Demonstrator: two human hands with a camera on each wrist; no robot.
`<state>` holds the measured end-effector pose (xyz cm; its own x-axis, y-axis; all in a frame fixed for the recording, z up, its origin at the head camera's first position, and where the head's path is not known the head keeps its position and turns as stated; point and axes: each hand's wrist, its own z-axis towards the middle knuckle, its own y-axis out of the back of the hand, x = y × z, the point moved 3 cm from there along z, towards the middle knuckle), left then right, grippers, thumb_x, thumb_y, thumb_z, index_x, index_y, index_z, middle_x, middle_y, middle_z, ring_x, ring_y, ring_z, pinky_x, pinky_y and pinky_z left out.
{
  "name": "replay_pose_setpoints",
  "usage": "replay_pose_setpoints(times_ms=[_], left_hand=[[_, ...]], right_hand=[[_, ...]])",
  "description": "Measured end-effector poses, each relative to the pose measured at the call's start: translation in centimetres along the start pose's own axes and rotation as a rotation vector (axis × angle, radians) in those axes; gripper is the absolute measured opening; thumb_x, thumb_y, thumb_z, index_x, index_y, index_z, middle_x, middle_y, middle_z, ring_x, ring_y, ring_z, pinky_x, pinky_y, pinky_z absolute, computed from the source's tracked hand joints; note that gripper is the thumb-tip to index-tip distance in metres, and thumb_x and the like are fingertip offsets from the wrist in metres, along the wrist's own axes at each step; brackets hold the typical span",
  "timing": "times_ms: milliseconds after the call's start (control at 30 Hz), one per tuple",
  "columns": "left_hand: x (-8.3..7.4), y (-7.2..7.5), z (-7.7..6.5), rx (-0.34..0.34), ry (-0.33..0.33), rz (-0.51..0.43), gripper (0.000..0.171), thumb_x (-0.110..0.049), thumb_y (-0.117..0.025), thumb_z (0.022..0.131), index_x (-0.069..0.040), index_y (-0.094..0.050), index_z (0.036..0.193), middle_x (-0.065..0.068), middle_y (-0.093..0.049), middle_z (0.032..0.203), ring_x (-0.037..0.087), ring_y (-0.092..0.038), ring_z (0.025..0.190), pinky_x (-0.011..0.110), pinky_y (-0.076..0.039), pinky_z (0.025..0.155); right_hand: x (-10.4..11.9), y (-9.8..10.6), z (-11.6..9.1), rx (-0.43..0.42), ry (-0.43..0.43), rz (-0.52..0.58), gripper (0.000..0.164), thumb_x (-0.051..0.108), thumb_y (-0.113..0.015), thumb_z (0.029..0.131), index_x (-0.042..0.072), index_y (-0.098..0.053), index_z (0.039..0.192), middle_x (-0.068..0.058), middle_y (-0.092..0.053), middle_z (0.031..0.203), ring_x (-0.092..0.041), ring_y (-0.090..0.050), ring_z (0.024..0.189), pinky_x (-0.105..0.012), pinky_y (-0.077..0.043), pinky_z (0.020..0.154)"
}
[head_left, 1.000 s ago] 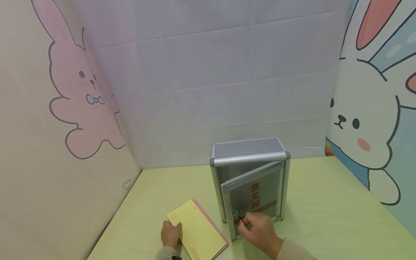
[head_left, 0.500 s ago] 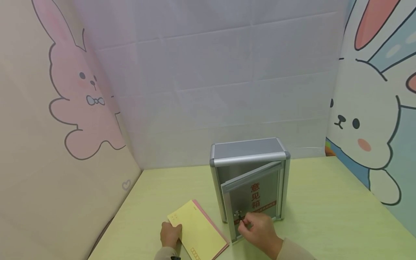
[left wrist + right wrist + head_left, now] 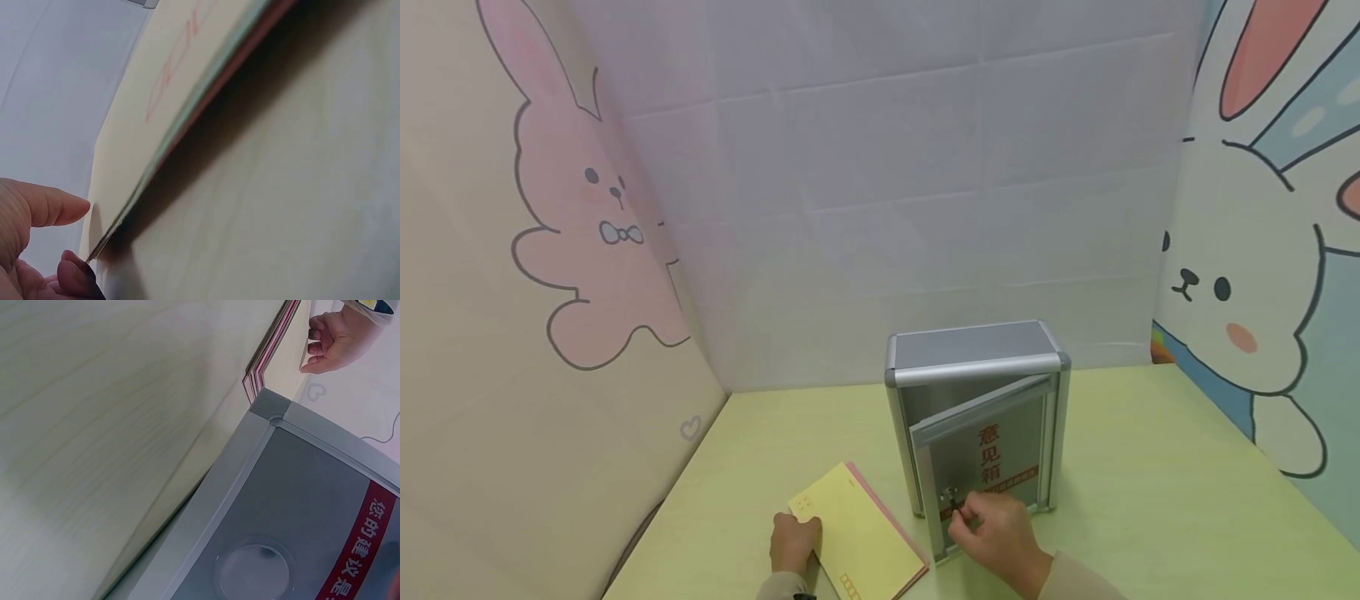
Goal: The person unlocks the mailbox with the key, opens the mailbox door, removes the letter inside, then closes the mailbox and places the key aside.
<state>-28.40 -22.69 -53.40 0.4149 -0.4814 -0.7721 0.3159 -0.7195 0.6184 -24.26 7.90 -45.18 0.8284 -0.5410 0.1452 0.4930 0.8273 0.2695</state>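
A grey metal suggestion box (image 3: 973,342) with silver edges stands upright on the table, its front door (image 3: 1000,454) ajar and hinged on the right. My right hand (image 3: 997,532) pinches a small dark key (image 3: 955,503) at the lock near the door's left edge; the fingers partly cover it. To the left of the box lies a stack of envelopes (image 3: 857,533), yellow on top with pink edges below. My left hand (image 3: 793,543) holds the stack's left edge, thumb on top and fingers below. In the left wrist view the envelope edge (image 3: 137,187) is raised beside that hand.
The pale yellow-green table (image 3: 1150,475) reaches back to a creased white sheet (image 3: 925,208). Side walls carry a pink rabbit (image 3: 595,250) on the left and a white rabbit (image 3: 1240,292) on the right. A round clear disc (image 3: 253,572) sits low on the door.
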Motion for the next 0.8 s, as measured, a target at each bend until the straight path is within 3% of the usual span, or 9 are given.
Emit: replay_pose_setpoints(times_ms=[133,300,533,700,800], left_hand=[[0.0,0.3,-0.1,-0.016,-0.017,0.049,0.035,-0.016,-0.055,0.080,0.010,-0.042,0.099,0.026,-0.054,0.089,0.036,-0.053,0.079,0.048,-0.044,0.073],[-0.6,1.0,-0.1,-0.067,-0.063,0.075,0.034,-0.022,-0.056,0.086,0.004,-0.048,0.106,0.022,-0.060,0.092,0.031,-0.056,0.074,0.042,-0.042,0.061],[-2.9,1.4,-0.6,-0.190,-0.184,-0.005,0.026,-0.018,-0.054,0.084,0.001,-0.055,0.102,0.012,-0.059,0.082,0.022,-0.053,0.063,0.035,-0.038,0.050],[-4.3,1.4,-1.2,-0.284,-0.287,-0.023,0.024,-0.010,-0.054,0.080,0.001,-0.058,0.101,0.012,-0.059,0.089,0.024,-0.053,0.068,0.036,-0.040,0.052],[-5.1,1.2,-1.5,-0.277,-0.367,-0.033,0.024,-0.006,-0.055,0.080,0.002,-0.061,0.102,0.014,-0.062,0.095,0.027,-0.056,0.075,0.038,-0.043,0.059]], right_hand=[[0.0,-0.1,-0.2,-0.006,-0.006,0.002,0.020,0.008,-0.060,0.058,0.021,-0.045,0.056,0.013,-0.043,0.048,0.009,-0.030,0.047,-0.006,-0.025,0.043],[-0.1,-0.2,-0.2,-0.007,-0.018,0.001,0.019,0.009,-0.059,0.059,0.021,-0.045,0.056,0.014,-0.042,0.048,0.010,-0.029,0.047,-0.006,-0.025,0.043],[0.0,-0.1,-0.2,0.000,-0.040,0.010,0.022,0.007,-0.060,0.058,0.021,-0.045,0.056,0.014,-0.042,0.048,0.010,-0.027,0.047,-0.006,-0.025,0.043],[0.0,-0.2,-0.2,0.000,-0.033,0.022,0.022,0.006,-0.061,0.057,0.021,-0.045,0.056,0.014,-0.043,0.048,0.010,-0.028,0.046,-0.006,-0.024,0.043],[0.0,-0.2,-0.2,0.001,-0.034,0.023,0.022,0.006,-0.061,0.057,0.021,-0.045,0.056,0.014,-0.042,0.048,0.010,-0.028,0.046,-0.005,-0.024,0.043]])
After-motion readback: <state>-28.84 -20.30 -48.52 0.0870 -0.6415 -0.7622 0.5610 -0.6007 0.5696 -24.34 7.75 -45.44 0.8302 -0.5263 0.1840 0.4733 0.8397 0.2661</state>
